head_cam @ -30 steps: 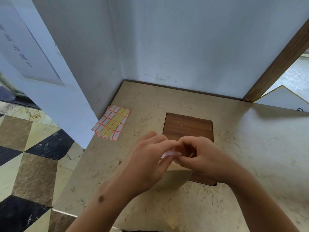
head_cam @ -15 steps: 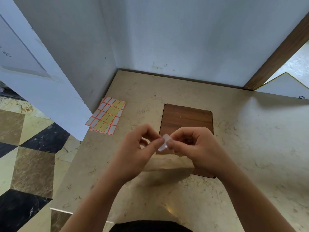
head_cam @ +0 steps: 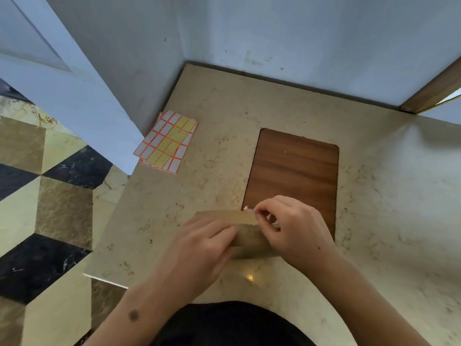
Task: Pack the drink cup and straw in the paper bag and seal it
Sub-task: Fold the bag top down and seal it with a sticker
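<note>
A brown paper bag [head_cam: 247,228] stands on the marble counter [head_cam: 212,186] near its front edge, its top folded over. My left hand [head_cam: 202,248] rests on the folded top and the bag's left side, holding it down. My right hand [head_cam: 291,228] pinches a small white sticker [head_cam: 247,208] at the right end of the fold, touching the bag's top edge. The drink cup and straw are not visible; the bag's inside is hidden.
A sheet of orange-bordered white and yellow stickers [head_cam: 167,142] lies at the counter's back left. A dark wooden board [head_cam: 294,176] is set into the counter behind the bag. White walls close the back and left; tiled floor lies beyond the left edge.
Both hands held the small sticker in the air before. Now they have come down onto the bag: the left presses the fold, the right brings the sticker to the top edge.
</note>
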